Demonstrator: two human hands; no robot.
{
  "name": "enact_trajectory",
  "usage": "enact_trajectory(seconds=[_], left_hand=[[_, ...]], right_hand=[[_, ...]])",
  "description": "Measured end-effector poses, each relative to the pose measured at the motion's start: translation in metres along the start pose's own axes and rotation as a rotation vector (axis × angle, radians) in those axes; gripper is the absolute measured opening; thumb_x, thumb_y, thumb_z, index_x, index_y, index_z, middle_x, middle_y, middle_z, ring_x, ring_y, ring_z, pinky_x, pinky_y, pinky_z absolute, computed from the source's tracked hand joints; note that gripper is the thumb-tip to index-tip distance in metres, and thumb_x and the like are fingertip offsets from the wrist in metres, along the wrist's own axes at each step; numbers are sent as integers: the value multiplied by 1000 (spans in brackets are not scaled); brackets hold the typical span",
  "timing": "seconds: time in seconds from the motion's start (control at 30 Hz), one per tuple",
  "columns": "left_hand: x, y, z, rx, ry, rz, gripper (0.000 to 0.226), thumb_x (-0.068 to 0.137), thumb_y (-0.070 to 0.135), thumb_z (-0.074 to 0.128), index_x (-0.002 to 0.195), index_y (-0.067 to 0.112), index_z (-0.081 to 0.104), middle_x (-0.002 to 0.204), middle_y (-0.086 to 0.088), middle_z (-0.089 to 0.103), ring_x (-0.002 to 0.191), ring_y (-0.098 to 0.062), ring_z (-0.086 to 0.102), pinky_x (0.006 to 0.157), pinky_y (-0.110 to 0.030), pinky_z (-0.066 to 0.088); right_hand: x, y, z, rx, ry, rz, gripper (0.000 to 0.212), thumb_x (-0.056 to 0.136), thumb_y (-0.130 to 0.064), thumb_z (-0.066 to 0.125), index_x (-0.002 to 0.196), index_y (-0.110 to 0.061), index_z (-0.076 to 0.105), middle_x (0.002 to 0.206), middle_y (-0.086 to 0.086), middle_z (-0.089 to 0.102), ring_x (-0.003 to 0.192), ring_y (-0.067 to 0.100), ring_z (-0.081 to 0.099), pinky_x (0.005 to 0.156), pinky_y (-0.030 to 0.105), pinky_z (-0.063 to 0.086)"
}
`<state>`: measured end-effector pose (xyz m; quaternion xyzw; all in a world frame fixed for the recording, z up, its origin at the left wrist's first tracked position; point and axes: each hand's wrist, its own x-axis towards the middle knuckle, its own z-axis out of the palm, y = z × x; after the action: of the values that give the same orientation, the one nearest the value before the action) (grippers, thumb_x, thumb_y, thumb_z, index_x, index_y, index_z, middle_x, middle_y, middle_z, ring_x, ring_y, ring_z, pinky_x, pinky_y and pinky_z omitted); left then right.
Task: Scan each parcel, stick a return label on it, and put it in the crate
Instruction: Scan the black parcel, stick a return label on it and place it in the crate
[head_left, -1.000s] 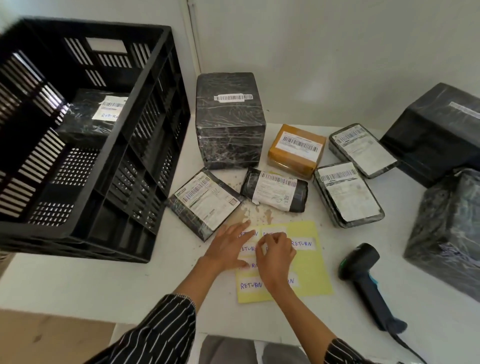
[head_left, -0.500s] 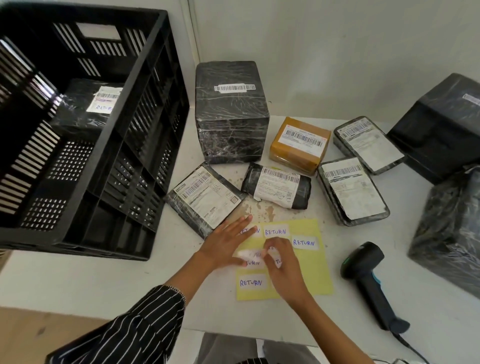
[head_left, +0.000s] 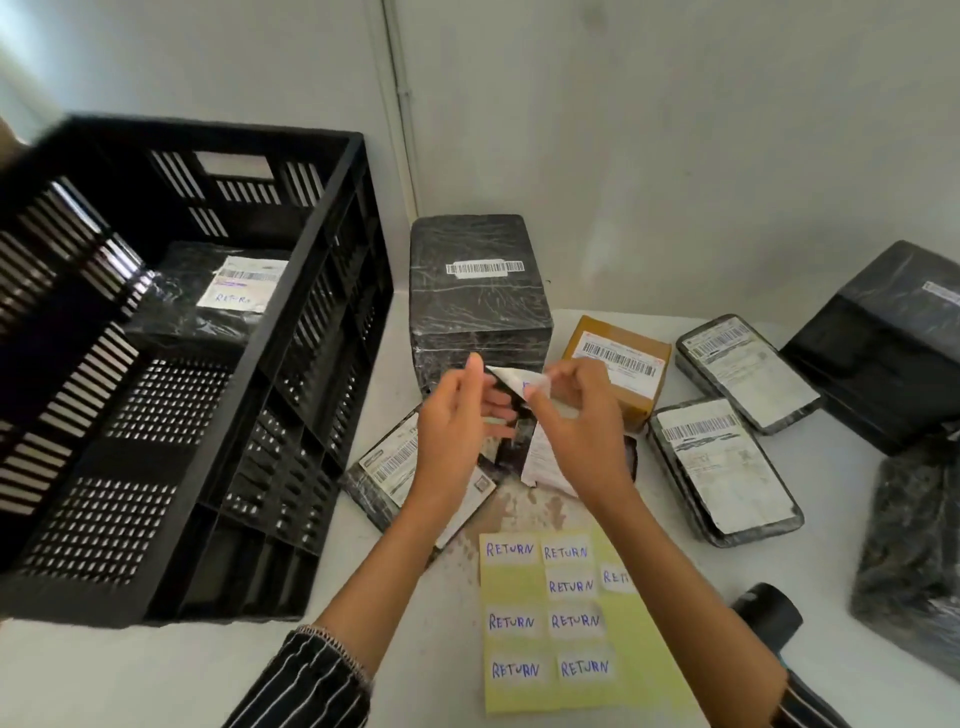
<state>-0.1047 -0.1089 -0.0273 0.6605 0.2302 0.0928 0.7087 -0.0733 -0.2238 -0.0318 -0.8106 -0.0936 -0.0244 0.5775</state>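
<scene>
Both hands are raised above the table, pinching one white return label (head_left: 519, 383) between them. My left hand (head_left: 457, 431) holds its left corner and my right hand (head_left: 576, 421) holds its right edge. Below them lies the yellow sheet (head_left: 623, 634) with several "RETURN" labels on it. A flat black parcel (head_left: 387, 462) and a small black pouch (head_left: 540, 462) lie on the table, partly hidden by the hands. The black crate (head_left: 291, 395) stands at the left with one labelled parcel (head_left: 218, 296) inside.
A tall black wrapped box (head_left: 478, 296), a brown box (head_left: 618, 358), two flat parcels (head_left: 722, 467) (head_left: 748, 369) and larger black parcels (head_left: 893, 338) (head_left: 914, 545) fill the back and right. The scanner (head_left: 763, 618) lies at the lower right, partly behind my right arm.
Both hands have lifted off the yellow sheet and risen with a peeled label held between them. The camera view has tilted up and closer.
</scene>
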Motion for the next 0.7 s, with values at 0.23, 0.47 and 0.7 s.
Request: enact_trajectory(seconds=[0.23,0.47,0.7], left_hand=[[76,47,-8,7,161,-13,10,87,9,63,92,1,61,78,-13,65,60,-15,65,60,-26,58],[125,54,-10,174,155,-49,10,81,-4,62,89,2,62,73,-10,64,56,-12,62,51,-16,54],[147,45,-4,363,194,-119,8,80,5,68,82,7,60,83,-13,68,56,-17,65,66,-37,60]], right_hand=[[79,-27,33,-54,4,22,12,90,-18,58,84,-22,48,103,3,53,86,10,53,78,23,45],[133,-16,51,-352,-68,145,15,90,-23,56,77,-21,48,100,6,54,87,21,57,87,41,48],[142,-8,61,-533,-99,187,10,92,-24,53,85,-17,52,95,2,46,91,22,55,84,36,42]])
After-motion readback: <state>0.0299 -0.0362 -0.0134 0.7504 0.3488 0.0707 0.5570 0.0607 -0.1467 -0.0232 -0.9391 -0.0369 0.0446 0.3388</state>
